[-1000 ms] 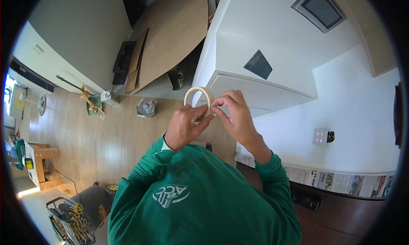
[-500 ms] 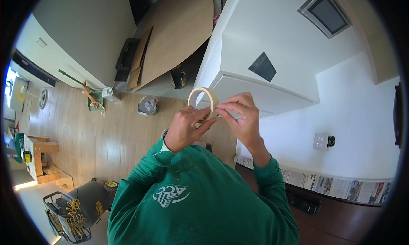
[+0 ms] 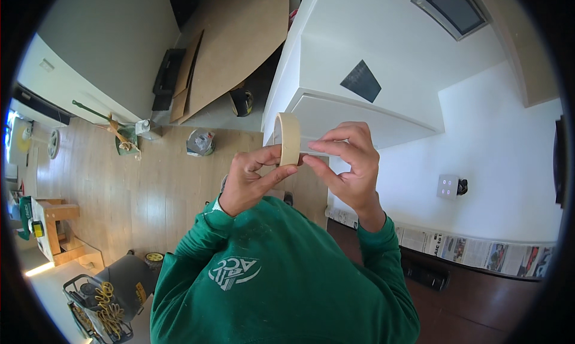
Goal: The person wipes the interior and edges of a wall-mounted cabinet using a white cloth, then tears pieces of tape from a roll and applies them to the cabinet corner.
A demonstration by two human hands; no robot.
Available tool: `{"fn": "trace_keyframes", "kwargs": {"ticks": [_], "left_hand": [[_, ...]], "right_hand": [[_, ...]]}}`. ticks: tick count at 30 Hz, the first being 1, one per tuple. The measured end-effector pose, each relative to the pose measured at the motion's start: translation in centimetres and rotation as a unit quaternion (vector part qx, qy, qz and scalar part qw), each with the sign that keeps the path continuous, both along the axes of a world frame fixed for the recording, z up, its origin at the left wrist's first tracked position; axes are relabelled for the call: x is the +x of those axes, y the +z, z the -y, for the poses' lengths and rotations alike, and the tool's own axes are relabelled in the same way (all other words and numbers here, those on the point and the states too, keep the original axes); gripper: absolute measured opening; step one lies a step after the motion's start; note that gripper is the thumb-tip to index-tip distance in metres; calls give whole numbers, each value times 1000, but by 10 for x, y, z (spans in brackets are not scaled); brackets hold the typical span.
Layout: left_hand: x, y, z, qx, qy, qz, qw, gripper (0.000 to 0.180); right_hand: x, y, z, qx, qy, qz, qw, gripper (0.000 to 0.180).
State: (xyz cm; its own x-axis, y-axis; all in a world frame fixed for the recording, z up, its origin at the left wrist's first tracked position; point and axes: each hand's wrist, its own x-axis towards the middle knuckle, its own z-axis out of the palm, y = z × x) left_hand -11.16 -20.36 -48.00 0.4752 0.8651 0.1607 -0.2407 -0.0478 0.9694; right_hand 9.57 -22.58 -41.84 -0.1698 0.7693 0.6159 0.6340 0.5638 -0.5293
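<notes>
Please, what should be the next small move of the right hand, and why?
Probably the right hand should feel the outer face of the tape roll for its end: the left hand holds the roll, that face is visible, and no loose strip shows.

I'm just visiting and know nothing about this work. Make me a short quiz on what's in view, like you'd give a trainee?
1. Multiple choice: which hand grips the roll of masking tape?
A) left
B) right
C) neither

2. Fill the gap: sheets of ____ border the white wall at the right.

3. Short answer: what colour is the cord looped on the dark wheeled machine at lower left?

Key:
1. A, the left hand
2. newspaper
3. yellow
</notes>
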Motion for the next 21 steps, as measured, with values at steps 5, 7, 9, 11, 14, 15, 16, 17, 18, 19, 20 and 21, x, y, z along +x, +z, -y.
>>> {"fn": "trace_keyframes", "kwargs": {"ticks": [5,7,9,11,14,15,16,17,18,19,20,21], "left_hand": [[0,-1,2,35,34,-57,997,30],[1,-2,2,120,68,-105,985,28],[2,-2,3,178,103,-138,969,27],[4,-3,4,210,142,-156,955,26],[1,-1,3,244,139,-208,937,23],[0,-1,2,252,142,-212,934,22],[0,0,2,260,145,-214,930,21],[0,0,1,268,147,-217,927,20],[0,-1,1,266,144,-218,928,20],[-1,-1,1,264,142,-220,928,20],[-1,-2,0,262,140,-221,929,20],[-1,-1,-1,264,143,-221,928,20]], "right_hand": [[-9,-4,-1,4,13,16,1000,31],[-14,-7,-2,10,14,15,1000,31],[-18,-10,-2,11,13,13,1000,29],[-20,-13,-2,5,11,9,1000,28],[-21,-17,-3,-24,7,2,1000,25],[-21,-17,-3,-37,10,-2,999,24],[-21,-18,-4,-50,11,-6,999,23],[-21,-18,-5,-63,12,-9,998,22],[-21,-19,-6,-60,18,-10,998,21],[-20,-21,-9,-57,24,-10,998,21],[-20,-22,-11,-53,30,-11,998,20],[-20,-22,-12,-53,33,-4,998,20]]}}
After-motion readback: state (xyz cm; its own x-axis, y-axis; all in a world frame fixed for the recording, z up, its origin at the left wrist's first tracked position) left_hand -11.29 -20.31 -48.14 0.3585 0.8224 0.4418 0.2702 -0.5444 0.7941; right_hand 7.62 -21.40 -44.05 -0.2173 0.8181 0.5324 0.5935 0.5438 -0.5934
